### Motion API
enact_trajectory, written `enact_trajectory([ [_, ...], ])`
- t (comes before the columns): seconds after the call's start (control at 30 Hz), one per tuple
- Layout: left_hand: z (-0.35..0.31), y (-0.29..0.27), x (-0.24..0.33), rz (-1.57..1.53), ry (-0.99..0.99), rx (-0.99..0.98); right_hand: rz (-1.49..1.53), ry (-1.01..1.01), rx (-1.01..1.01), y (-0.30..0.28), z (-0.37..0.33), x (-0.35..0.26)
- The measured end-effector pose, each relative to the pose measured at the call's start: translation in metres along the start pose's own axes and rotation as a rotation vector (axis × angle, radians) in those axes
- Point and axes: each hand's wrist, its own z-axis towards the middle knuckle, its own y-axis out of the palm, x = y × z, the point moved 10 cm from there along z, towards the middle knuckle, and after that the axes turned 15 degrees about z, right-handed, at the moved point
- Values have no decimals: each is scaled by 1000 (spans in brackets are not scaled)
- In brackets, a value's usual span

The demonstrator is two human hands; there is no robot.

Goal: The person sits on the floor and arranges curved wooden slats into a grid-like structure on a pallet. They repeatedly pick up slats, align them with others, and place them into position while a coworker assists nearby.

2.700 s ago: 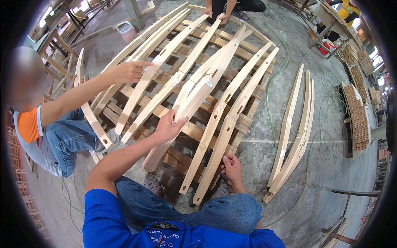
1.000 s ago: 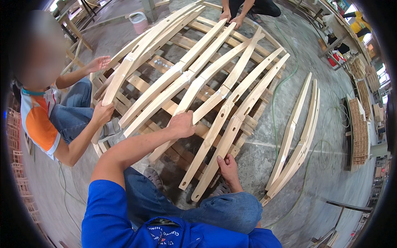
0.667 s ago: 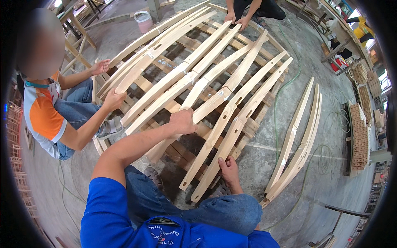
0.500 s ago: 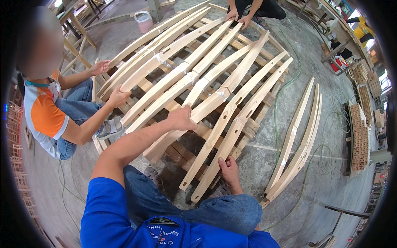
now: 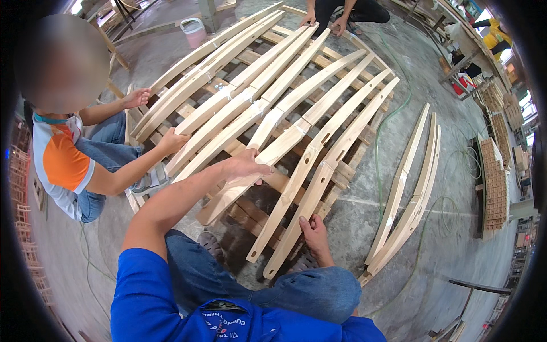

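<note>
Several long, curved pale wooden rails lie side by side across a slatted wooden pallet (image 5: 345, 178) in front of me. My left hand (image 5: 246, 164) is closed over one thick rail (image 5: 288, 141), its fingers bent across the near half. My right hand (image 5: 317, 235) pinches the edge of the rightmost rail (image 5: 329, 165), thumb on top, close to its near end. That rail and the slotted rail (image 5: 312, 153) to its left have oval slots. At left a co-worker's hand (image 5: 173, 140) grips another rail, while their other hand (image 5: 137, 98) is spread near the outer rails.
Beyond the pallet, another person's hands (image 5: 339, 25) are by the far rail ends. Three curved rails (image 5: 419, 196) lie on the concrete floor at right, near a green hose (image 5: 378, 162). A pink bucket (image 5: 194, 35) stands at far left; stacked wooden blocks (image 5: 494, 188) are at far right.
My left hand has shifted slightly left with its fingers less curled. Several middle rails have moved, some far ends spreading apart. The far person's hands have separated. My right hand stays put.
</note>
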Motion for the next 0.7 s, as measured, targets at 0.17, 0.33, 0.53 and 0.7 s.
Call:
enact_trajectory([
  [0.17,-3,-20,-20,282,114,424,-39,-58,-50,10,4,3],
  [0.33,-12,1,0,512,-10,526,8,50,-16,6,0,6],
  [0.53,-7,16,-2,661,-22,573,-12,34,-36,6,2,6],
  [0.7,6,31,-10,704,-29,550,2,50,-40,10,-1,3],
])
